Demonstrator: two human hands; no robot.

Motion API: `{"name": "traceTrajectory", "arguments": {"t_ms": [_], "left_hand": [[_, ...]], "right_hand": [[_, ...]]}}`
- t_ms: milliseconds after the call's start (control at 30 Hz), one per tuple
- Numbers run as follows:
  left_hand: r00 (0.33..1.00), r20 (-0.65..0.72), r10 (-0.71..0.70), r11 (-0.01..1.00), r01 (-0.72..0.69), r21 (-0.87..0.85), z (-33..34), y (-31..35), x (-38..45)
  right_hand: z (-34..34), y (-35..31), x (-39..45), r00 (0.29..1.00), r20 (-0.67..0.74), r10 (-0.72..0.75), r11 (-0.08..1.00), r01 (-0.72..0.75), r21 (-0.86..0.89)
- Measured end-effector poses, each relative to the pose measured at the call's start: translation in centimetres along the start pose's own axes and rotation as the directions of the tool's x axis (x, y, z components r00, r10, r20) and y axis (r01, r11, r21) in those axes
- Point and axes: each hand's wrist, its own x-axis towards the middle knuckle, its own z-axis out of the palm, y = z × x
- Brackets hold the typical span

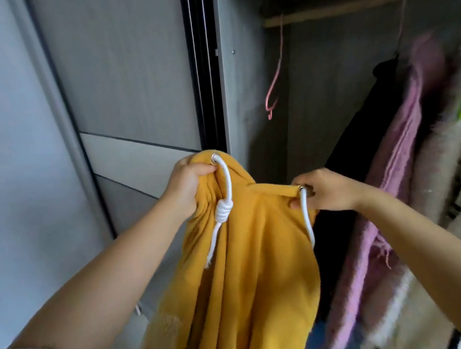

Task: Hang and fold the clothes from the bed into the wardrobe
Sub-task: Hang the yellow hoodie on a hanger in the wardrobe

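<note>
Yellow hoodie [248,257]: hangs lengthwise, neckline gripped by left hand [188,184] and right hand [326,190]; pink hanger [275,85] above, between both.

A bedroom at home, seen at an open wardrobe.

A grey wood-grain wardrobe [249,88] stands with its sliding door [118,72] pushed aside, showing a wooden hanging rail [348,8] inside. An empty pink hanger [277,68] hooks over the rail, and a black garment [365,122], a fuzzy pink coat [417,134] and pale furry clothes [451,136] hang close together beside it.
</note>
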Motion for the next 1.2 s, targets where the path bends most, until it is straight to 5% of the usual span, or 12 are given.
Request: {"name": "traceTrajectory", "arguments": {"t_ms": [133, 233, 300, 367, 433, 567, 733, 900, 1067, 1200], "left_hand": [[0.994, -0.083, 0.073, 0.997, -0.070, 0.038, -1.9, 1.3, 4.9], [0.988, -0.050, 0.147, 0.970, -0.134, 0.205, -3.8, 2.7, 8.5], [0.984, -0.023, 0.179, 0.936, -0.164, 0.311, -5.1, 3.5, 11.0], [0.978, -0.008, 0.210, 0.895, -0.189, 0.404, -5.9, 4.1, 12.7], [0.973, 0.011, 0.230, 0.849, -0.207, 0.486, -6.2, 4.8, 14.8], [0.964, 0.110, 0.242, 0.782, -0.261, 0.566, -6.1, 5.8, 18.8], [0.972, 0.152, 0.181, 0.828, -0.234, 0.510, -6.6, 5.6, 22.3], [0.961, 0.216, 0.170, 0.862, -0.252, 0.440, -7.2, 4.2, 24.7], [0.923, 0.343, 0.177, 0.880, -0.304, 0.365, -8.1, 3.4, 25.6], [0.860, 0.483, 0.166, 0.899, -0.333, 0.284, -8.3, 2.7, 25.4]], "right_hand": [[-1.4, 0.3, 5.2, 0.952, 0.271, 0.140, 0.978, -0.175, 0.112], [-3.5, 0.7, 9.7, 0.972, -0.095, 0.215, 0.975, -0.209, 0.070], [-4.8, 0.9, 13.6, 0.865, -0.403, 0.300, 0.953, -0.253, 0.167], [-6.4, 1.1, 16.8, 0.712, -0.564, 0.418, 0.907, -0.298, 0.297], [-7.9, 2.2, 20.5, 0.604, -0.583, 0.544, 0.839, -0.381, 0.388], [-9.0, 5.6, 26.9, 0.523, -0.468, 0.712, 0.700, -0.479, 0.530], [-10.0, 7.7, 28.4, 0.408, -0.581, 0.704, 0.710, -0.397, 0.582], [-9.7, 6.2, 26.4, 0.411, -0.711, 0.570, 0.821, -0.333, 0.464], [-7.2, 6.2, 20.0, 0.376, -0.795, 0.476, 0.877, -0.264, 0.401], [-2.2, 5.0, 13.5, 0.275, -0.803, 0.529, 0.849, -0.185, 0.496]]}}
